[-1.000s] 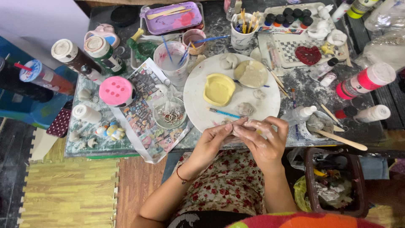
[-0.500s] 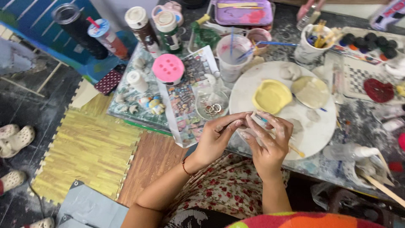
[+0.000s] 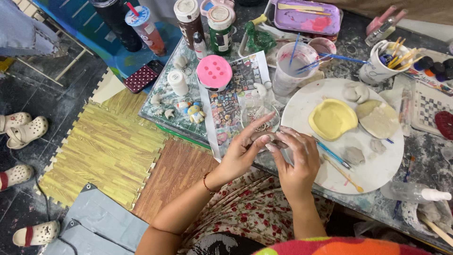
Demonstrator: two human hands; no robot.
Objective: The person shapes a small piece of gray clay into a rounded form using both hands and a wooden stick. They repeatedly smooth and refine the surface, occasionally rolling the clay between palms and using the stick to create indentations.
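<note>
Nearest the camera, the person's lap in a red-flowered dress fills the bottom edge, and both forearms rise from it to meet over the near rim of the desk (image 3: 415, 156). The left hand (image 3: 243, 153) and right hand (image 3: 295, 158) are curled toward each other, fingers dusted pale, pinching a small lump of grey clay (image 3: 268, 137) between their tips; each hand is closed around it, not spread.

Compared with a second ago the hands hold the same pinch on the same lump, but the view has swung left and down: more of the yellow and brown floor mats (image 3: 108, 151) and some pale sandals (image 3: 23, 130) now show, and the hands sit over the left edge of the round white board (image 3: 377, 170) rather than its near edge. So the shaping goes on unbroken; it is the head that moved, not the work.

Just beyond the hands lie a blue-handled brush (image 3: 332, 155) and a thin wooden tool (image 3: 343, 174) on the board, then a yellow dish-shaped mould (image 3: 332, 118) beside a flat grey clay slab (image 3: 377, 118). To the left stands a pink lidded jar (image 3: 213, 72) on a printed sheet. Farther back are a water cup (image 3: 292, 66), a mug of brushes (image 3: 383, 63) and a purple tray (image 3: 306, 16).
</note>
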